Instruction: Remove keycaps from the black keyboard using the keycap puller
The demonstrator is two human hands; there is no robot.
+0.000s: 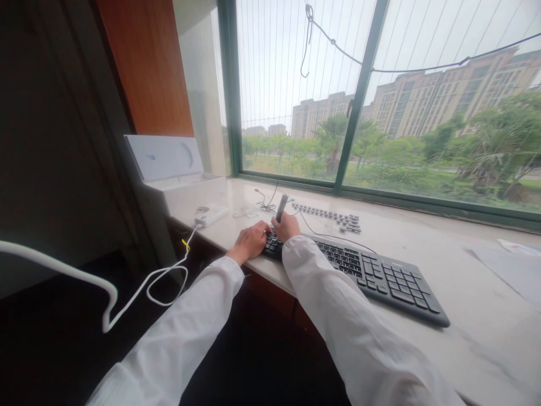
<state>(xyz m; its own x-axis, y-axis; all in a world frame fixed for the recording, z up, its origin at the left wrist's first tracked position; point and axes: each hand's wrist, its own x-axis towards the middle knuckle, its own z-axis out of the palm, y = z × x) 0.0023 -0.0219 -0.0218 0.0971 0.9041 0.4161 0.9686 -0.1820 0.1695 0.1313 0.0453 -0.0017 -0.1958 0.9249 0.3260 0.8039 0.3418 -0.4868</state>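
Note:
A black keyboard (401, 287) lies slantwise on the pale tabletop. Many keycaps are off its middle, while the number pad at the right end still has its keys. My left hand (252, 239) is closed around the keyboard's left end, fingertips on its top. Close beside it, my right hand (288, 226) grips a dark, upright stick-like tool (282, 207) over the same end. Its lower tip is hidden by my fingers, so its exact kind cannot be made out. Behind the keyboard, loose keycaps (327, 213) lie in rows.
A thin black cable (267, 206) lies coiled behind my hands. To the left are a white power strip (211, 215) with its white cord (167, 270) hanging off the edge, and an open white box (194, 192). White paper (507, 268) lies at right. A window (338, 186) borders the back.

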